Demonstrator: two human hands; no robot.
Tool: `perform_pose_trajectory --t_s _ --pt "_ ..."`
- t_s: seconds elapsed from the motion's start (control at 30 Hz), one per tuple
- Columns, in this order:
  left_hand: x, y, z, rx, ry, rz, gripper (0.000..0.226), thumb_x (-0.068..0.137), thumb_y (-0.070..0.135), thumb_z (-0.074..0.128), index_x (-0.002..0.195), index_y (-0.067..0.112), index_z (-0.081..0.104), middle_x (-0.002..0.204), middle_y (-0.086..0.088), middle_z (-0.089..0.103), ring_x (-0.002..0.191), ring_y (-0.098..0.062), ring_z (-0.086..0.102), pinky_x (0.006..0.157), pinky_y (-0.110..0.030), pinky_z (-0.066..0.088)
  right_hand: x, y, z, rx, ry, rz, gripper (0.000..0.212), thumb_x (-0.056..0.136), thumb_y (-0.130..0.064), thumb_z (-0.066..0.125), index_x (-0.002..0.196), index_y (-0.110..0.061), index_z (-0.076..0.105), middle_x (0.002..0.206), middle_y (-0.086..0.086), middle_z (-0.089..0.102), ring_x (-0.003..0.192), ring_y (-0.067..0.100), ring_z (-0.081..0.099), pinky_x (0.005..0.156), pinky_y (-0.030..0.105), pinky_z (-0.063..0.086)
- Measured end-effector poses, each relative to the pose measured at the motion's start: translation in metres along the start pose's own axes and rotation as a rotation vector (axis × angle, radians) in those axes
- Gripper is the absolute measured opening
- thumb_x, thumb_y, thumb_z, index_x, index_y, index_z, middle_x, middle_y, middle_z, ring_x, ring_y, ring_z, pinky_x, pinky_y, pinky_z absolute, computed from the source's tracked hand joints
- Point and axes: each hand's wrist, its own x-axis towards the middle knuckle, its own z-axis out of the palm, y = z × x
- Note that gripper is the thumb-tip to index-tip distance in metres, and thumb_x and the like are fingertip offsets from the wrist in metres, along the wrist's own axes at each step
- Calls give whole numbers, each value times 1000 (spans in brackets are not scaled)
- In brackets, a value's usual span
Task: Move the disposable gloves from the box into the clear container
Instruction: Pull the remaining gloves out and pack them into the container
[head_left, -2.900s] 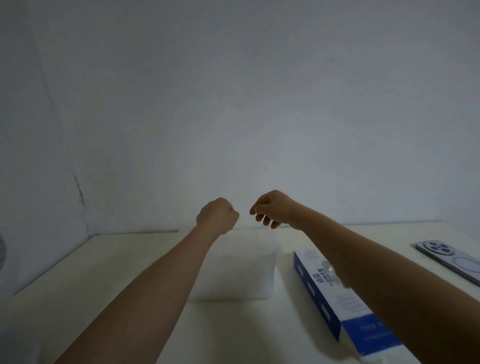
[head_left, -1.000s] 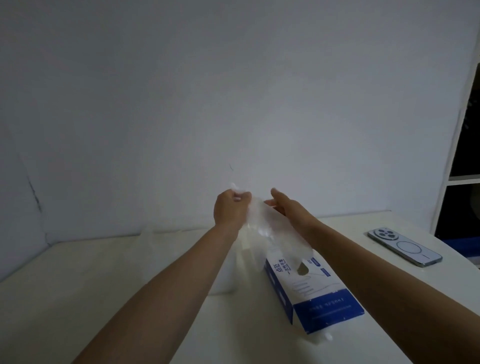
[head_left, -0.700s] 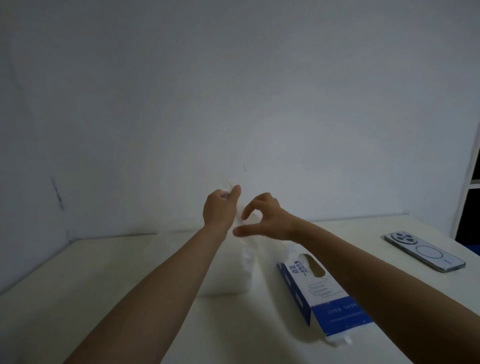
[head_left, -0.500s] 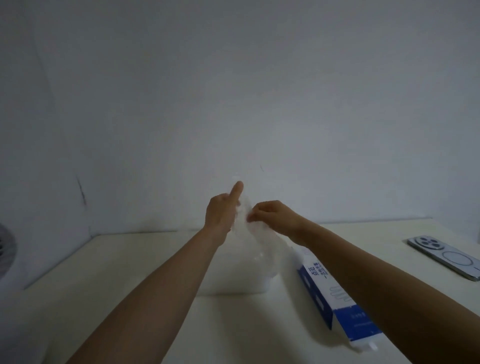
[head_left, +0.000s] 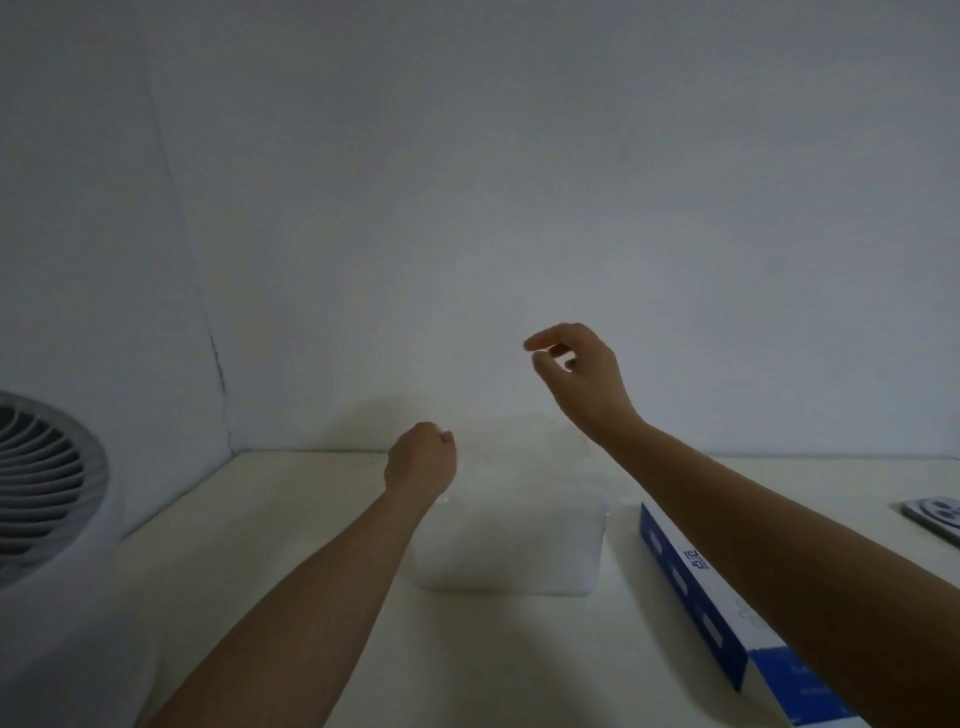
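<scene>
My left hand (head_left: 421, 462) fisted at the left rim of the clear plastic container (head_left: 511, 545), any glove in its grip I cannot tell, my right hand (head_left: 576, 374) raised above, fingers loose, empty, container near the bench (head_left: 291, 519) back edge, blue-and-white cardboard glove box (head_left: 696, 587) just beside it toward the right edge.

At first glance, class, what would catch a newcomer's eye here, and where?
First, the hands: the left hand, fisted, sits at the left rim of the clear container; the right hand is raised above it, fingers loosely curled. A blue-and-white box lies right of the container; a round fan grille fills the left edge.
</scene>
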Motion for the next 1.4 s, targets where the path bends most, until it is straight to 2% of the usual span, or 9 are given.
perform_pose_trajectory --t_s 0.17,0.33,0.43,0.53,0.73,0.97,1.17,1.3,1.4 --pt "-1 6 3 130 -64 2 31 102 22 36 113 0 54 118 -17 60 110 -33 57 78 -31 39 -5 -15 21 -124 -590 79 18 90 -10 55 93 -14 73 82 0 69 67 13 63 59 16 50" --pt "-4 11 5 257 -161 4 27 94 13 50 119 4 46 118 -14 57 105 -29 58 71 -30 41 -20 22 38 -548 -1122 433 34 96 -19 56 129 -11 59 119 10 61 84 23 58 58 25 50" --pt "-4 19 5 397 4 172 43 84 4 62 121 7 42 120 -13 45 106 -25 50 73 -27 39 -25 36 43 -527 -1146 448 38 98 -24 53 136 -20 52 133 8 52 93 23 56 62 24 51" --pt "1 34 8 392 8 307 37 80 -1 64 114 9 52 114 -9 49 96 -21 52 71 -25 40 -26 41 49 -530 -1193 460 41 99 -24 52 139 -27 48 135 7 51 114 28 57 96 35 50" --pt "9 37 16 681 -759 104 42 94 22 57 132 5 52 132 -13 54 117 -28 56 92 -35 46 -23 49 52 -472 -1272 653 56 98 -20 54 150 -26 33 146 11 42 119 34 55 86 37 50" --pt "17 28 27 699 -827 100 39 93 20 57 127 1 57 133 -14 54 119 -31 55 93 -37 44 -20 59 50 -487 -1388 735 73 96 -17 58 154 -32 16 157 14 26 132 35 45 108 46 41" --pt "26 31 30 406 -433 181 37 78 27 75 109 10 67 105 -5 68 92 -22 64 80 -31 54 -19 53 44 -447 -1318 724 57 99 -13 49 151 -20 27 149 16 37 127 33 50 106 41 43" --pt "17 30 34 496 -874 -6 45 91 38 58 124 8 59 125 -11 58 89 -22 58 83 -32 45 -26 48 40 -384 -1296 742 49 100 -12 49 147 -9 37 144 17 44 122 32 52 102 41 46" --pt "13 33 29 510 -910 -40 44 96 33 52 132 7 54 131 -13 54 90 -23 59 84 -33 47 -22 41 31 -310 -1186 675 50 95 -10 57 143 -9 43 125 15 55 105 27 55 91 44 53"
